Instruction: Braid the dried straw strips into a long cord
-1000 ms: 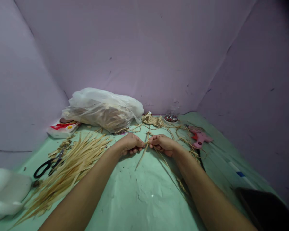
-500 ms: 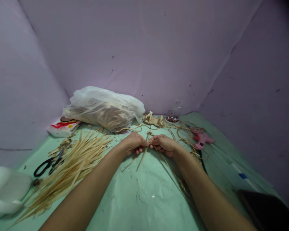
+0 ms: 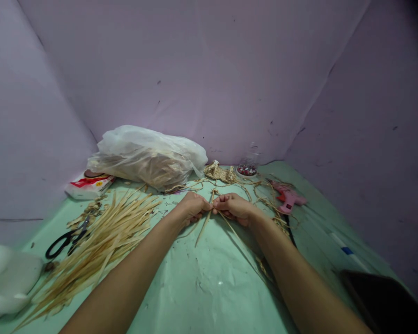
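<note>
Fingertips nearly meeting, both hands pinch thin tan plant-fibre strands over the middle of the table. My left hand is closed on them from the left. From the right, my right hand grips them between thumb and forefinger. A short braided or twisted piece rises just beyond the fingertips, and loose strand ends spread toward me below the hands. The exact crossing of the strands is hidden by the fingers. Long braided cord lies loosely curved behind and to the right of my hands.
Dry fibre strips and black-handled scissors lie left. Behind stand a plastic bag, a white-and-red box, a woven piece and a bead jar. A pink glue gun and a dark flat object are right.
The whole view has shifted slightly. My hands keep their pinch on the strands at nearly the same spot, with the fingertips a little closer together.
</note>
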`<state>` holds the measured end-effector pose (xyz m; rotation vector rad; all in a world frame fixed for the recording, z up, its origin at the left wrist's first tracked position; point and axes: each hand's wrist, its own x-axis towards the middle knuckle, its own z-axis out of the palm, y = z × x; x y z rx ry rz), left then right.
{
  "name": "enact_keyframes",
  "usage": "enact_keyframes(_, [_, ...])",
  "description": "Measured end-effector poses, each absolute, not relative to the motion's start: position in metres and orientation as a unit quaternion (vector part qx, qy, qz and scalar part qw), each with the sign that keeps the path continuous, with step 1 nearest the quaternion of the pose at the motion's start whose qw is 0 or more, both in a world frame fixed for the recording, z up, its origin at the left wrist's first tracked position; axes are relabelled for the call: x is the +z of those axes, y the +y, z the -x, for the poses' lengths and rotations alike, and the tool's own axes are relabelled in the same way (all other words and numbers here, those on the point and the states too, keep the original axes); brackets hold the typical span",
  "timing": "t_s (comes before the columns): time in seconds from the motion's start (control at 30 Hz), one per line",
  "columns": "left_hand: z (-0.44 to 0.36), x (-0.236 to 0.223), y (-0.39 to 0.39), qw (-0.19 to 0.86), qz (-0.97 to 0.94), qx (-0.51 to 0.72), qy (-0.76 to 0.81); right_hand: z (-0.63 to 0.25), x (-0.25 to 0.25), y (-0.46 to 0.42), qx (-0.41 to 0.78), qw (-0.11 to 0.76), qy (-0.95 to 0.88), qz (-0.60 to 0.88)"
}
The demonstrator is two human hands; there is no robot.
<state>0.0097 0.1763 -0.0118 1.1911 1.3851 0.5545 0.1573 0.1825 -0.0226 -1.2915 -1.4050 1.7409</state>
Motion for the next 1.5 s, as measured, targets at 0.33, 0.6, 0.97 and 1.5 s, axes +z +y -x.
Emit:
enact_keyframes(0.33, [-0.005,-0.013,0.18,0.671,-0.486,0.231,0.51,-0.163,-0.022,0.186,0.681,0.245,-0.494,0.482])
enact_keyframes(0.6, [-0.002,-0.016,0.18,0.687,-0.5,0.222,0.479,-0.165,-0.022,0.188,0.714,0.22,-0.464,0.476])
enact_keyframes(0.97, [-0.014,-0.005,0.171,0.543,-0.554,0.219,0.592,-0.162,-0.026,0.187,0.68,0.237,-0.48,0.501])
enact_keyframes(1.5, [-0.016,-0.008,0.17,0.585,-0.499,0.245,0.59,-0.157,-0.02,0.183,0.59,0.244,-0.56,0.527])
